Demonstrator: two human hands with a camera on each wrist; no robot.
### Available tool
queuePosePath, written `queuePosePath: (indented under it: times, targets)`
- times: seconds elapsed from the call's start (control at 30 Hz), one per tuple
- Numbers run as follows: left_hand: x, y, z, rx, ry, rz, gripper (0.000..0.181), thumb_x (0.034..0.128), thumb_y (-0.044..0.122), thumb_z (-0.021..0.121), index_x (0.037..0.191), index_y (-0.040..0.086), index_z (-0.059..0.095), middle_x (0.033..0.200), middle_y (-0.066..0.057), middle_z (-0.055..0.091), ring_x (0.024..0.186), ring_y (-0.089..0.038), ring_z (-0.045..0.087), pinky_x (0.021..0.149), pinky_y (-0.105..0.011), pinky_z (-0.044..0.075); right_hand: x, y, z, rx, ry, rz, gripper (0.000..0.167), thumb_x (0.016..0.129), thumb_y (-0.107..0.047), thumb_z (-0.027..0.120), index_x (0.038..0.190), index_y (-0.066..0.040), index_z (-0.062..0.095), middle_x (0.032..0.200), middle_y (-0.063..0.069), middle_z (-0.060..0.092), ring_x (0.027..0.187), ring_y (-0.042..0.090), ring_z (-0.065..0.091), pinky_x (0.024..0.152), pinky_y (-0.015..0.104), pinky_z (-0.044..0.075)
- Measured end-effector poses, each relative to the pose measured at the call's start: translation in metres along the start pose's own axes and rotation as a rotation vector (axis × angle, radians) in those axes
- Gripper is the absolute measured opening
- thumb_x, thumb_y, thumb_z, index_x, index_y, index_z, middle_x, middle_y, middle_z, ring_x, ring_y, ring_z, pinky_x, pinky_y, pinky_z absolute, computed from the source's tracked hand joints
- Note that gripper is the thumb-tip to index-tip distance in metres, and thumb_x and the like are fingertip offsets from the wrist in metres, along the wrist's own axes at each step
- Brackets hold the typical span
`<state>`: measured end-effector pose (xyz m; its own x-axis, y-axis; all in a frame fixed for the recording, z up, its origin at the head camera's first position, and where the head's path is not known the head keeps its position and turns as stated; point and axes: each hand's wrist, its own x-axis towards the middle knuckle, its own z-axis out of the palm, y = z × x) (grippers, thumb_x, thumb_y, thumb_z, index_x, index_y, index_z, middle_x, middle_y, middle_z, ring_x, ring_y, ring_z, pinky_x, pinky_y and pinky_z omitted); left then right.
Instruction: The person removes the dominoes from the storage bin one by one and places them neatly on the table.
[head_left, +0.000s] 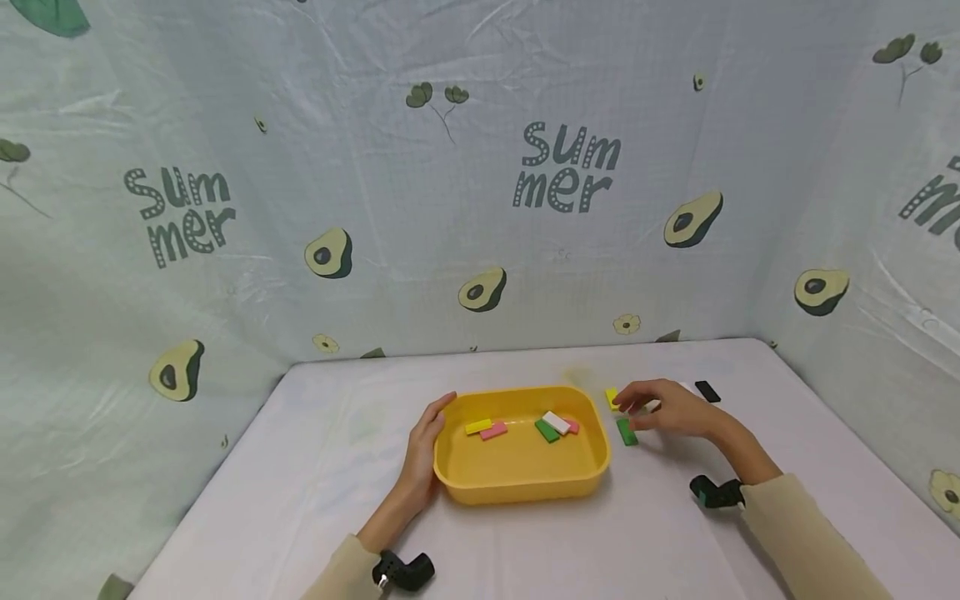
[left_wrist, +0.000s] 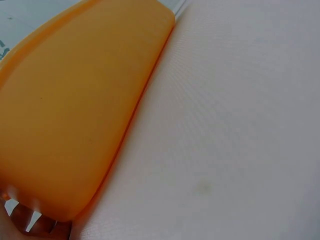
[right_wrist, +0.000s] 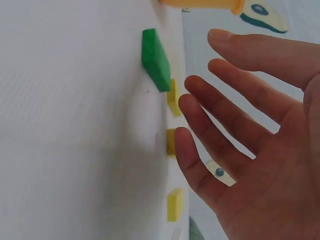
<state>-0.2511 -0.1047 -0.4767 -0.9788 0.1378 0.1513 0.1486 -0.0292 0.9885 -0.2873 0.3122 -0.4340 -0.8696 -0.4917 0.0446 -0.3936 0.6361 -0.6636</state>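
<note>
A yellow tray (head_left: 517,492) stands on the table with several small flat blocks in it. Among these are a yellow block (head_left: 478,427), a pink block (head_left: 493,431), a green block (head_left: 547,431) and a white block (head_left: 556,422). My left hand (head_left: 422,454) holds the tray's left side; in the left wrist view its fingers are mostly hidden by the tray wall. My right hand (head_left: 672,408), fingers apart and nothing between them, hovers right of the tray. Nearest to it lies another green block (right_wrist: 156,61), with yellow blocks (right_wrist: 175,205) farther off.
Beyond the right hand lies a black block (head_left: 707,391), with white pieces partly hidden by the hand. The white table (head_left: 360,425) is enclosed by cloth walls (head_left: 405,192) printed with avocados and lettering at the back and sides.
</note>
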Motion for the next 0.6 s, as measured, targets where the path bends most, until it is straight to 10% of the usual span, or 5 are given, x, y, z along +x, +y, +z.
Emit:
queuePosePath:
  times: [0.6]
  targets:
    - [0.001,-0.001,0.0,-0.024,0.012,-0.019,0.049,0.1115,0.02,0.029,0.158,0.008,0.039,0.168,-0.011,0.034,0.153,-0.034,0.036,0.129,-0.051,0.024,0.034,-0.107,0.015,-0.004,0.03,-0.2,0.032,0.096,-0.017,0.073,0.127,-0.009,0.069,0.124,0.013,0.071,0.107,0.021,0.066,0.09,0.027,0.059]
